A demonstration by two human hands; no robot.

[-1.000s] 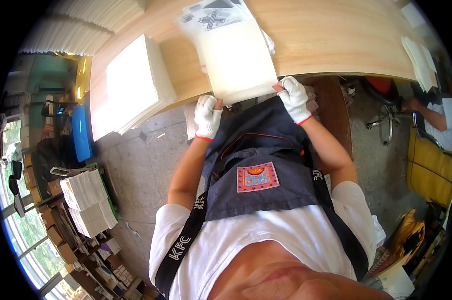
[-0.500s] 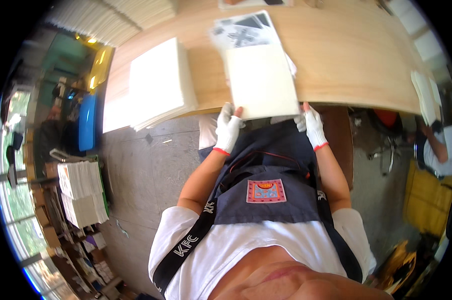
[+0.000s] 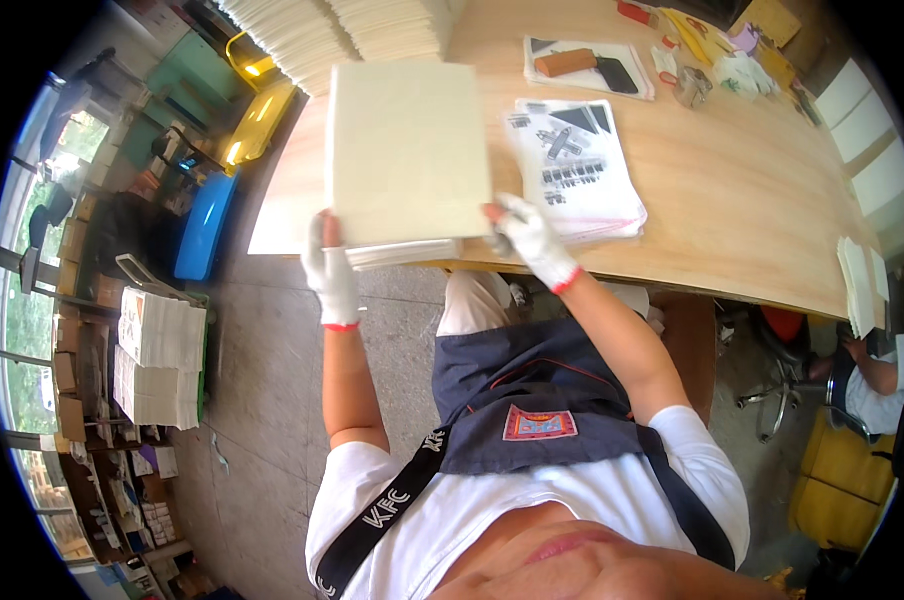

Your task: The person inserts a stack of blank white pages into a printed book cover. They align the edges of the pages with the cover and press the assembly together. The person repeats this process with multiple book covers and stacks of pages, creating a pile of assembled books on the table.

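Note:
A plain cream rectangular sheet of paper [image 3: 410,150] is held level above the table's near left part; whether it is one sheet or a thin pad I cannot tell. My left hand [image 3: 330,275], in a white glove with bare fingertips, grips its near left corner. At the near right corner my right hand [image 3: 529,238], gloved alike, pinches the edge. Beneath it shows the near edge of a white paper stack [image 3: 402,254], mostly hidden. Just right of the held sheet lies a pile of printed sheets [image 3: 577,170] with dark drawings.
Tall paper stacks [image 3: 392,25] stand at the far left of the wooden table [image 3: 727,190]. Farther back are a dark-bladed tool with a brown handle [image 3: 572,64], a metal can [image 3: 692,88] and a plastic bag [image 3: 744,75]. A loaded cart [image 3: 162,355] stands left; a person sits at right.
Both hands have carried the cream sheet left, from over the printed sheets to above the white stack. The printed pile now shows uncovered, and my view has shifted.

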